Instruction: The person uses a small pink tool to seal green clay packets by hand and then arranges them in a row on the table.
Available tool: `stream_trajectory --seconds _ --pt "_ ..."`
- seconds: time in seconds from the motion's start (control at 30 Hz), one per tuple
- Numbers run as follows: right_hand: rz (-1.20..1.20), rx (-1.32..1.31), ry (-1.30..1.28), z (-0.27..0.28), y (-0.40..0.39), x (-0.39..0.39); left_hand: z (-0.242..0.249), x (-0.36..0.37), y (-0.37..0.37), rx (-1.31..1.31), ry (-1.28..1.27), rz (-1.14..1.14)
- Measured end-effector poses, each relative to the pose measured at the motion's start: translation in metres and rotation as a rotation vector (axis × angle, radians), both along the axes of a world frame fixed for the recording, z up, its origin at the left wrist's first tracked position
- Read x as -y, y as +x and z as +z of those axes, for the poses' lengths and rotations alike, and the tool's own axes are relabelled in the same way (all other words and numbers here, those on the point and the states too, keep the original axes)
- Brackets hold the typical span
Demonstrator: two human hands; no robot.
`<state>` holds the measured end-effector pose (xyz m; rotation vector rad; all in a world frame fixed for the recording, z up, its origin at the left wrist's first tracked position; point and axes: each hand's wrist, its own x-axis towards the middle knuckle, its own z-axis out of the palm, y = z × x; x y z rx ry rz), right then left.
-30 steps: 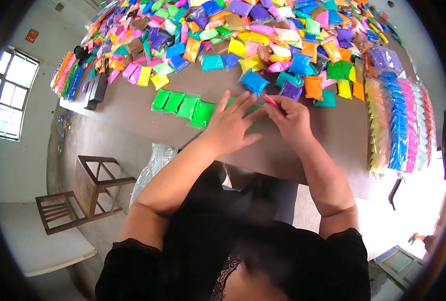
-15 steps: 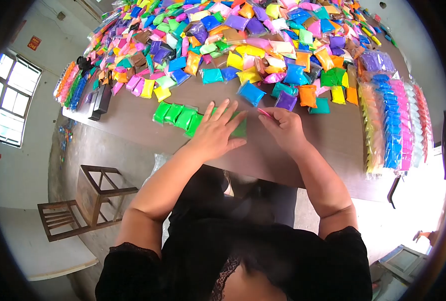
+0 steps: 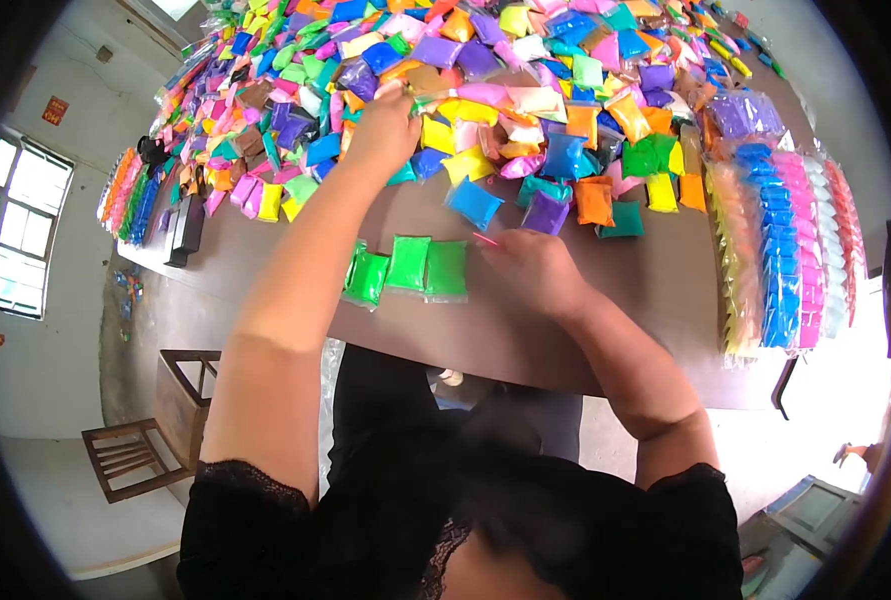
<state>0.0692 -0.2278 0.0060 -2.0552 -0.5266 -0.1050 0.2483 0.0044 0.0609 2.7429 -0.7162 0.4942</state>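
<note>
My left hand (image 3: pixel 387 128) is stretched out over the heap of colourful plastic packets (image 3: pixel 565 60). Its fingers are curled down among them beside a yellow packet (image 3: pixel 436 134); what they grip is hidden. My right hand (image 3: pixel 540 270) is closed, pinching a thin pink stick-like thing (image 3: pixel 485 240) whose tip points left. A blue packet (image 3: pixel 476 204) lies just beyond that tip. Bright green packets (image 3: pixel 446 272) form a row on the brown table (image 3: pixel 505 345), left of my right hand. My left forearm covers the row's left end.
Clear-wrapped strips of blue packets (image 3: pixel 780 250) and other colours stand at the table's right. More bundled strips (image 3: pixel 145 200) sit at the far left, near a black box (image 3: pixel 185 228). A wooden chair (image 3: pixel 135 455) is on the floor at left.
My left hand has gone from the green row up and forward into the heap. My right hand has shifted slightly left and down, still pinching the pink stick-like thing. The view has tilted a little.
</note>
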Motion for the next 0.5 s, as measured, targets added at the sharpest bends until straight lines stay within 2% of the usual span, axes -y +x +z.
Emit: stream_trajectory --seconds 0.03,0.13,0.17,0.27,0.4,0.47,0.5 --pt "0.024 -0.057 0.071 -0.001 0.001 0.003 0.000 0.002 0.011 0.175 0.093 -0.071" --pt "0.052 -0.015 0.122 -0.006 0.004 0.000 -0.003 0.014 0.035 0.134 0.242 0.050" --pt "0.047 -0.023 0.130 -0.006 0.003 0.000 -0.004 0.021 0.037 0.131 0.244 0.144" --pt "0.043 -0.035 0.125 -0.005 0.001 0.001 0.006 0.028 0.045 0.034 0.292 0.151" --pt "0.061 0.010 0.154 -0.011 0.000 0.002 0.033 0.013 0.024 -0.111 0.173 0.127" --pt "0.065 0.031 0.155 -0.009 0.000 0.004 0.035 -0.001 0.010 -0.022 0.190 0.118" --pt "0.047 -0.015 0.207 -0.006 0.000 0.004 0.038 -0.003 -0.004 -0.335 -0.337 0.137"
